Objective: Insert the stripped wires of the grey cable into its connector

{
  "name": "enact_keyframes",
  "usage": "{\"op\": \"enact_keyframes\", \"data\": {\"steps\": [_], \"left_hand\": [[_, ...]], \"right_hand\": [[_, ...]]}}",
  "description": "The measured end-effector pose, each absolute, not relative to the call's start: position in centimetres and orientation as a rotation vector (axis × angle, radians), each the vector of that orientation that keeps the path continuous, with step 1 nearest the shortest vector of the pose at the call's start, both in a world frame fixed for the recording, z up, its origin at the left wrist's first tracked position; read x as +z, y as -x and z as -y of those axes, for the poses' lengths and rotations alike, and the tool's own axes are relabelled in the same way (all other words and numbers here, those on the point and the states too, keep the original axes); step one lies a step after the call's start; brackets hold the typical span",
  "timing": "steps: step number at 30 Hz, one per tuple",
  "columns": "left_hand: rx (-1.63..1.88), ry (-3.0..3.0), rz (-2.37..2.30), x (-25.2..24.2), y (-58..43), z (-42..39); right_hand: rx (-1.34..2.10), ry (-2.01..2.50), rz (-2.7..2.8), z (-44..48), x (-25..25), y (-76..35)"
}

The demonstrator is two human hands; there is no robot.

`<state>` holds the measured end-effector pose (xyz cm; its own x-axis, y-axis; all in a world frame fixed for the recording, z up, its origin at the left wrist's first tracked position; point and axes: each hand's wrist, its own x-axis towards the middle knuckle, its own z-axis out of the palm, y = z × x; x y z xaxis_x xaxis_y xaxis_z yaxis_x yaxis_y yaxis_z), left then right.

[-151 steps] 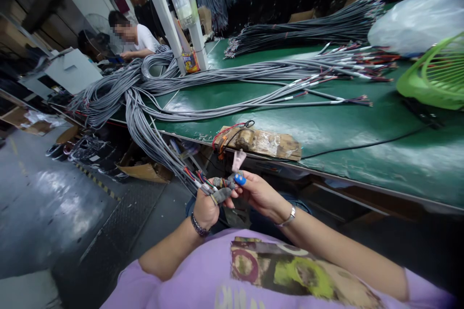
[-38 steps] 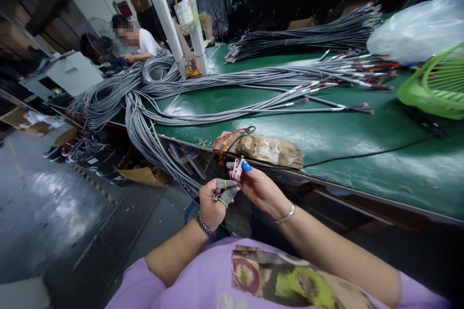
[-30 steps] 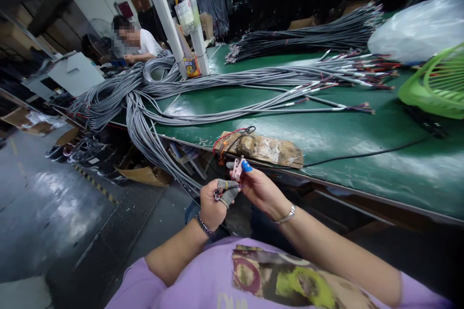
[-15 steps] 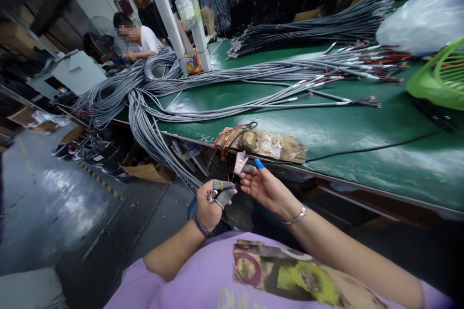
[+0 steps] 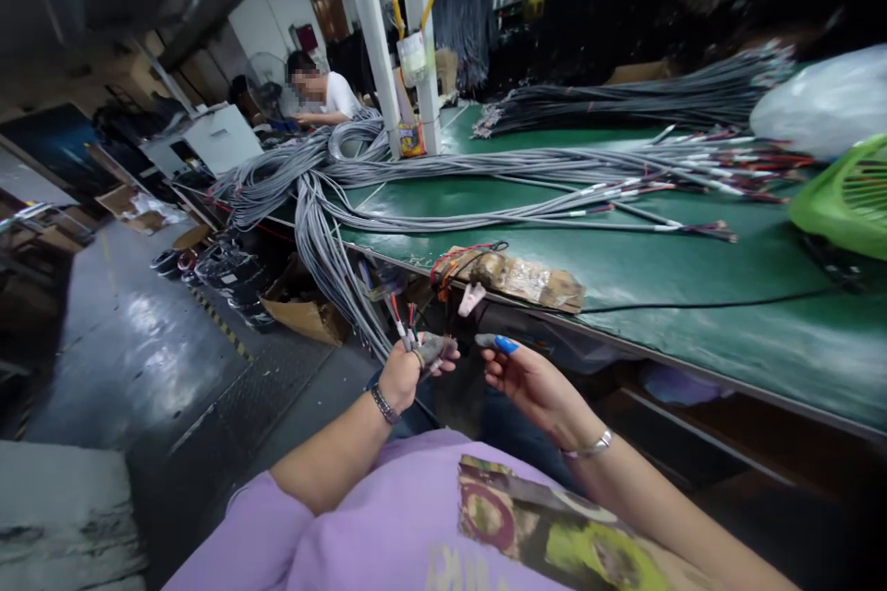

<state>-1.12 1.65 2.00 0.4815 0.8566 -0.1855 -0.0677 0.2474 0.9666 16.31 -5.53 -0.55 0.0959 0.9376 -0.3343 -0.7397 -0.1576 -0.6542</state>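
Note:
My left hand [image 5: 407, 371], with grey finger covers, is closed around cable ends [image 5: 402, 325] whose thin red, black and other coloured wires stick up past the fingers. My right hand [image 5: 530, 385] is just to its right, apart from it. It has a blue cover on the thumb and a grey one on the index finger, and these two are pinched together. Whatever might be between them is too small to see. A pale pink clip [image 5: 472, 298] sits at the table edge above both hands, in front of a wooden block [image 5: 533, 281] with tape and wires on it.
On the green table [image 5: 624, 270] lie long bundles of grey cable [image 5: 443, 164], some hanging over the near edge. A green plastic basket [image 5: 842, 203] and a plastic bag [image 5: 824, 106] are at right. White posts [image 5: 378, 37] stand behind; a person [image 5: 339, 97] sits beyond.
The view has swung, so the scene sits further right. My right hand has come away from the pink clip. The coloured wire ends now stand up above my left hand.

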Motion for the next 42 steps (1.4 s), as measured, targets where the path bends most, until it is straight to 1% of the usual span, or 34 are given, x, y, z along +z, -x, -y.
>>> {"op": "enact_keyframes", "data": {"steps": [5, 8, 11, 14, 17, 20, 26, 29, 34, 37, 42], "left_hand": [[0.799, -1.255, -0.902, 1.7, 0.8, -0.6], [0.716, -1.351, -0.872, 2.5, 0.3, 0.6], [0.622, -1.506, -0.757, 3.7, -0.2, 1.8], [0.553, -1.729, -0.664, 4.4, -0.3, 2.7], [0.49, -1.853, -0.621, 4.2, -0.1, 2.7], [0.449, -1.789, -0.621, 3.5, 0.1, 2.2], [0.446, -1.539, -0.59, 1.7, 1.2, 1.3], [0.453, -1.516, -0.539, 1.2, 2.1, 0.8], [0.453, -1.472, -0.495, 1.9, 3.0, 0.2], [0.567, -1.455, -0.552, 2.0, 3.6, -0.2], [0.845, -1.175, -0.648, 1.7, 5.0, -1.4]], "right_hand": [[1.406, 0.943, 0.434, 7.6, 0.3, -16.3], [1.278, 1.041, 0.608, 8.7, 0.7, -16.4], [1.115, 1.132, 0.901, 9.6, 1.6, -16.3], [0.982, 1.131, 1.182, 10.2, 2.6, -16.0], [0.815, 1.135, 1.341, 10.4, 3.6, -15.6], [0.725, 1.134, 1.433, 10.2, 4.6, -15.0], [0.79, 1.121, 1.537, 8.6, 4.7, -13.5], [0.851, 1.115, 1.438, 7.6, 3.7, -12.6], [1.112, 1.106, 1.154, 6.3, 2.8, -11.7], [1.133, 1.091, 1.036, 5.9, 2.3, -11.9], [1.024, 1.166, 0.926, 5.7, 1.7, -12.9]]}}
